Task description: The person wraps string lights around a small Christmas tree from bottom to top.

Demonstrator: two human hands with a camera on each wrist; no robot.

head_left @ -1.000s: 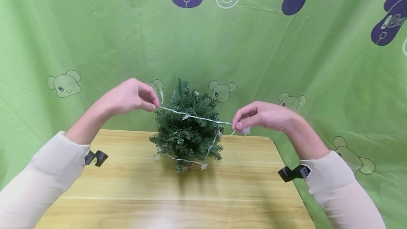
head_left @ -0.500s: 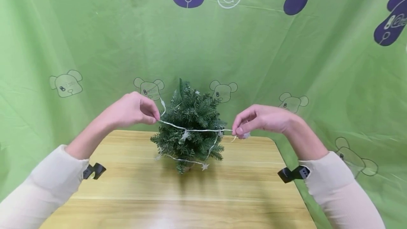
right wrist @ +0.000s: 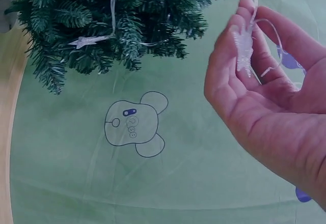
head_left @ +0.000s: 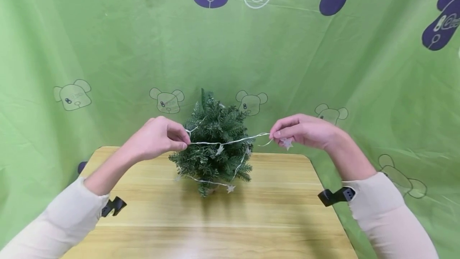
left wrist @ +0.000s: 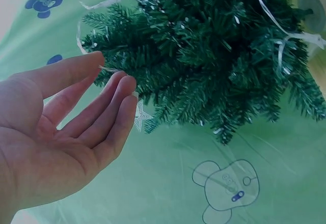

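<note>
A small green artificial Christmas tree [head_left: 212,143] stands upright on the wooden table. Between both hands, a thin white string of star lights [head_left: 238,140] stretches across the front of the tree, one star [head_left: 219,149] hanging near its middle. My left hand [head_left: 159,137] pinches the string at the tree's left side between thumb and fingers. Off the tree's right side, my right hand [head_left: 305,131] pinches the other end of that stretch. A translucent star [right wrist: 244,50] hangs within the right hand's curled fingers, beside a loose loop of wire. More string with a star [head_left: 230,188] winds round the lower branches.
The light wooden tabletop [head_left: 201,227] runs towards me. Behind it hangs a green curtain [head_left: 143,51] printed with cartoon heads and purple shapes. Black straps with small devices [head_left: 336,196] sit at both sleeve cuffs.
My left hand has come down and to the right with the string. The right hand dipped slightly, then rose and shifted right. The stretched string now lies lower on its left end.
</note>
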